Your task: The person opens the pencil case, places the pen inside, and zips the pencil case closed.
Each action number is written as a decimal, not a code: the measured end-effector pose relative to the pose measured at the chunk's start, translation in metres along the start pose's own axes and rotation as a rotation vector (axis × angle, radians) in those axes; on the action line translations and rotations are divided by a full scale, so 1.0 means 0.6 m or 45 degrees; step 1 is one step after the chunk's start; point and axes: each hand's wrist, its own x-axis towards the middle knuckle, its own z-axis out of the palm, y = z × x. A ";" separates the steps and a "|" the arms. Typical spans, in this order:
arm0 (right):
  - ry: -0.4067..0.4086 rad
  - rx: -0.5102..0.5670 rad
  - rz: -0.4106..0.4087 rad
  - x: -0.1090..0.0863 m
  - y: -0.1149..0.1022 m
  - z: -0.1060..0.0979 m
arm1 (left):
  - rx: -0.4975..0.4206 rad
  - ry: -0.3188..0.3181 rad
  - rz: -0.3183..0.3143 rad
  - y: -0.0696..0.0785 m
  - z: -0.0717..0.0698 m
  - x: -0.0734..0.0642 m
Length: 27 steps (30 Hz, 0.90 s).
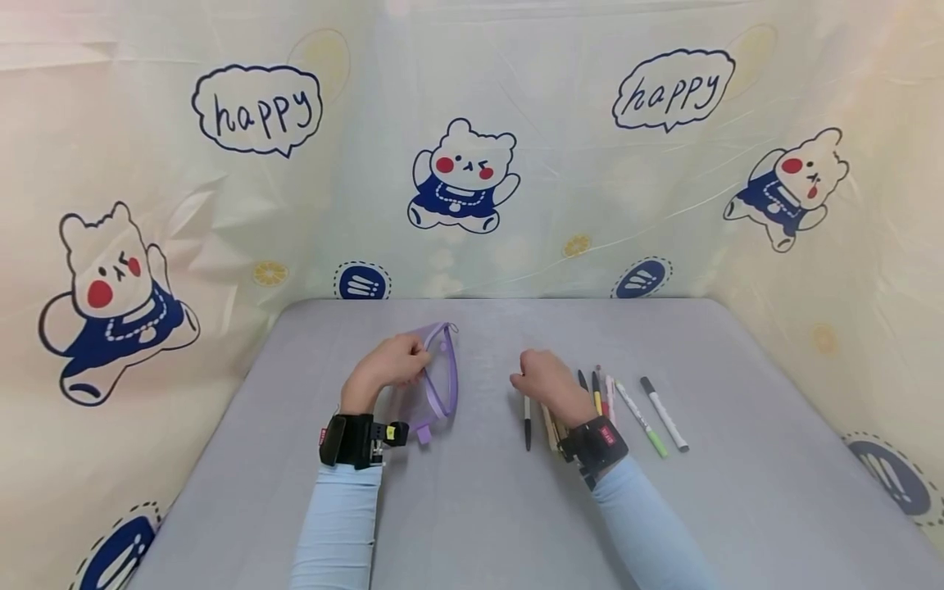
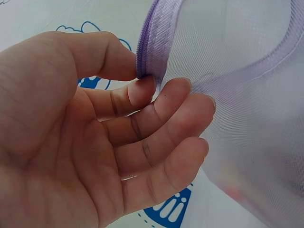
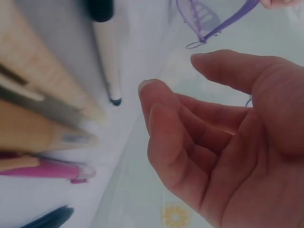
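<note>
My left hand (image 1: 389, 366) pinches the purple zipper edge of a see-through mesh pouch (image 1: 454, 373) between thumb and forefinger. The left wrist view shows that zipper edge (image 2: 159, 47) up close, the other fingers resting loosely by the mesh. A blurred reddish patch shows low through the pouch; I cannot tell what it is. Over the far ends of several pens, my right hand (image 1: 549, 381) hovers, holding nothing. Its thumb stands apart from the loosely bent fingers in the right wrist view. Nearest it lies a pale pen with a black end (image 3: 108, 61).
Right of that pen lie wood-coloured sticks (image 1: 550, 426), partly under my right wrist. Farther right are a green-ended pen (image 1: 642, 418) and a white marker with a dark cap (image 1: 666, 416). A magenta pen (image 3: 47, 168) shows in the right wrist view. Printed cloth hangs behind the grey table (image 1: 472, 524).
</note>
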 end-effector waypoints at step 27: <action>-0.167 0.051 0.153 0.001 0.018 0.039 | 0.006 -0.015 -0.016 0.001 0.004 0.003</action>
